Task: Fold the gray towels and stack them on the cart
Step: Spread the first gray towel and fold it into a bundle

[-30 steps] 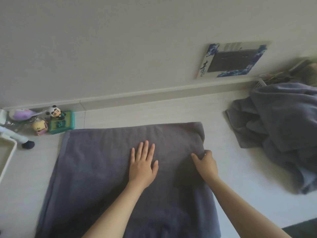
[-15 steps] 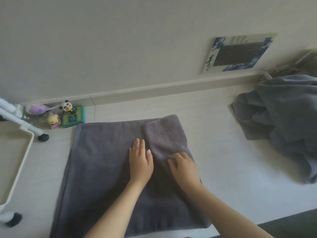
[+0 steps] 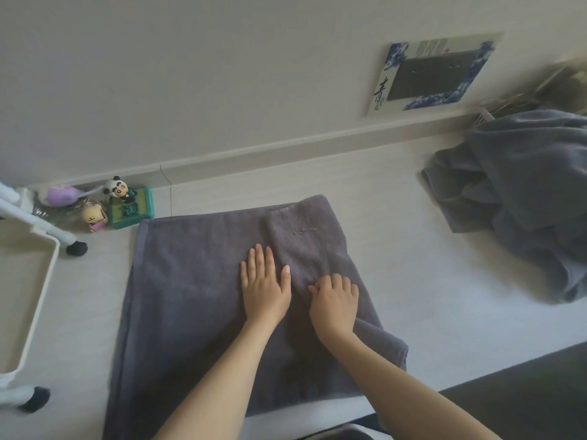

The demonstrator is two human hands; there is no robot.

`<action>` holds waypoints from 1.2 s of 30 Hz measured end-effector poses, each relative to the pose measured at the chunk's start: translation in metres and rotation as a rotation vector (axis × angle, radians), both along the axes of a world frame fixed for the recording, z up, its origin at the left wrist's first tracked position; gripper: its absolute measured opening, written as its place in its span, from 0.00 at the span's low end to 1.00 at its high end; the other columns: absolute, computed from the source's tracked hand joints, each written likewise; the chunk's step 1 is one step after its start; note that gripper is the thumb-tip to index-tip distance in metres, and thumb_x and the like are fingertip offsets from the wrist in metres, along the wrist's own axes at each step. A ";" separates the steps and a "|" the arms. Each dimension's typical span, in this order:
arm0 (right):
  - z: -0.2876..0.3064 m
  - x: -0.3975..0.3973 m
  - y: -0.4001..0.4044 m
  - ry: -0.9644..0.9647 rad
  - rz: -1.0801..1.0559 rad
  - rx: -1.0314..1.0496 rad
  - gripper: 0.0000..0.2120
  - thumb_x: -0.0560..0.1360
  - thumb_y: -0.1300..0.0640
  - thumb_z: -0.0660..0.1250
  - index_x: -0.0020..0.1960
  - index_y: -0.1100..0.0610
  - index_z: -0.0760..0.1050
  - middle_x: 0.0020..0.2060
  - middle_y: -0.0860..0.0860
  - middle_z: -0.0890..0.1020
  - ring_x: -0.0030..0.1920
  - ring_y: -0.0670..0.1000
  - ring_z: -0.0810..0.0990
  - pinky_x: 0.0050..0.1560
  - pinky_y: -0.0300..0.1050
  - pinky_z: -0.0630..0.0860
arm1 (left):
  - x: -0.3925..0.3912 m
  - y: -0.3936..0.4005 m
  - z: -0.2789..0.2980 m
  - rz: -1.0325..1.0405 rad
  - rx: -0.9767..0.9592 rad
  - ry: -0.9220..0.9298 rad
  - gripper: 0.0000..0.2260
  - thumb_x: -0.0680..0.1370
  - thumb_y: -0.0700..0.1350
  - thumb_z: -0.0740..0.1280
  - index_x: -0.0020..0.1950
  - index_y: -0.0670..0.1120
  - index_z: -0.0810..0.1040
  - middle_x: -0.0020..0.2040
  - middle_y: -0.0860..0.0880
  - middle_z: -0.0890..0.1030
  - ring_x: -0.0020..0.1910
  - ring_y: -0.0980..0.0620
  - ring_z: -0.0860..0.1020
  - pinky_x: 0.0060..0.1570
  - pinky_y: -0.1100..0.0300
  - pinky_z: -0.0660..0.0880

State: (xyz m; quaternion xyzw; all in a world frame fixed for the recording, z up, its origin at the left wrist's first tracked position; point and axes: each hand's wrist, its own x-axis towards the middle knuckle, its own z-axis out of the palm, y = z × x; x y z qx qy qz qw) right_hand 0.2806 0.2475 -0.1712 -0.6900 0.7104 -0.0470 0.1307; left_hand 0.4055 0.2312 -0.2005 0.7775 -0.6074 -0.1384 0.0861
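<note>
The white cart (image 3: pixel 25 300) is seen at the left. The gray towel (image 3: pixel 190 296) is spread on the floor, its right part folded over. The left hand (image 3: pixel 265 289) is pressed flat, fingers extended; the right hand (image 3: pixel 335 301) is laid on the fold with curled fingers, nothing gripped. A towel pile (image 3: pixel 524 198) is heaped at the right.

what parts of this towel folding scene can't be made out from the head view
- Cart: cut off by the left edge; whether any towels are stacked on it is unseen.
- Unfolded towel pile: runs off the right edge, count unclear.
- Towel near edge: hidden by the forearms and bottom edge.
- Items at upper right: blurred.
</note>
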 end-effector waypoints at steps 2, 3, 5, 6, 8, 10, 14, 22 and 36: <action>0.006 -0.006 -0.003 -0.053 -0.039 -0.023 0.11 0.68 0.56 0.74 0.35 0.59 0.73 0.33 0.56 0.78 0.35 0.60 0.77 0.37 0.49 0.72 | 0.001 0.000 -0.002 -0.013 -0.007 -0.013 0.36 0.74 0.61 0.35 0.77 0.43 0.53 0.78 0.44 0.51 0.77 0.48 0.48 0.73 0.52 0.38; 0.012 -0.011 -0.007 -0.100 -0.094 -0.048 0.08 0.72 0.57 0.69 0.39 0.60 0.73 0.37 0.58 0.79 0.39 0.62 0.78 0.40 0.51 0.71 | 0.002 0.001 -0.002 -0.015 -0.015 -0.032 0.35 0.76 0.61 0.38 0.77 0.42 0.55 0.77 0.43 0.54 0.77 0.46 0.51 0.74 0.51 0.41; 0.026 -0.033 -0.023 -0.209 -0.293 0.001 0.09 0.79 0.56 0.58 0.49 0.61 0.72 0.47 0.59 0.79 0.50 0.63 0.77 0.47 0.51 0.68 | 0.000 0.001 -0.003 -0.024 -0.028 -0.074 0.33 0.77 0.60 0.44 0.75 0.42 0.61 0.75 0.40 0.60 0.76 0.43 0.56 0.73 0.48 0.45; 0.030 -0.048 -0.031 -0.263 -0.374 -0.001 0.10 0.80 0.55 0.55 0.51 0.60 0.70 0.49 0.59 0.78 0.52 0.63 0.76 0.47 0.50 0.67 | 0.000 0.002 -0.004 -0.027 -0.027 -0.094 0.32 0.77 0.60 0.46 0.75 0.43 0.62 0.75 0.39 0.61 0.75 0.41 0.58 0.72 0.47 0.46; 0.035 -0.084 -0.046 -0.322 -0.508 0.014 0.09 0.80 0.54 0.54 0.50 0.60 0.68 0.50 0.61 0.78 0.52 0.63 0.77 0.47 0.50 0.67 | -0.001 0.002 -0.006 -0.037 -0.007 -0.129 0.31 0.77 0.61 0.47 0.76 0.46 0.61 0.75 0.38 0.61 0.75 0.40 0.58 0.72 0.46 0.45; 0.034 -0.116 -0.058 -0.299 -0.600 0.049 0.08 0.80 0.55 0.56 0.49 0.60 0.67 0.51 0.62 0.78 0.53 0.64 0.77 0.49 0.51 0.69 | -0.001 0.002 -0.007 -0.042 0.015 -0.151 0.31 0.77 0.62 0.47 0.76 0.48 0.60 0.75 0.38 0.60 0.75 0.39 0.58 0.72 0.45 0.45; 0.025 -0.152 -0.063 -0.212 -0.608 0.196 0.08 0.79 0.56 0.57 0.51 0.61 0.69 0.55 0.62 0.77 0.55 0.62 0.76 0.51 0.51 0.70 | -0.004 0.000 -0.009 -0.033 0.016 -0.177 0.31 0.77 0.62 0.46 0.76 0.48 0.58 0.75 0.38 0.59 0.75 0.39 0.57 0.72 0.45 0.45; 0.022 -0.132 -0.068 -0.243 -0.473 0.169 0.22 0.78 0.42 0.54 0.55 0.61 0.69 0.52 0.59 0.78 0.54 0.61 0.77 0.47 0.50 0.69 | -0.039 -0.009 0.002 -0.094 -0.032 -0.080 0.33 0.76 0.61 0.43 0.77 0.45 0.56 0.77 0.41 0.53 0.77 0.42 0.50 0.74 0.47 0.40; 0.027 -0.134 -0.100 -0.504 -0.435 0.366 0.17 0.74 0.49 0.67 0.53 0.62 0.73 0.47 0.57 0.80 0.49 0.59 0.79 0.45 0.47 0.71 | -0.081 -0.022 -0.005 -0.236 -0.055 -0.185 0.31 0.75 0.59 0.53 0.76 0.49 0.60 0.76 0.40 0.58 0.75 0.38 0.55 0.71 0.38 0.45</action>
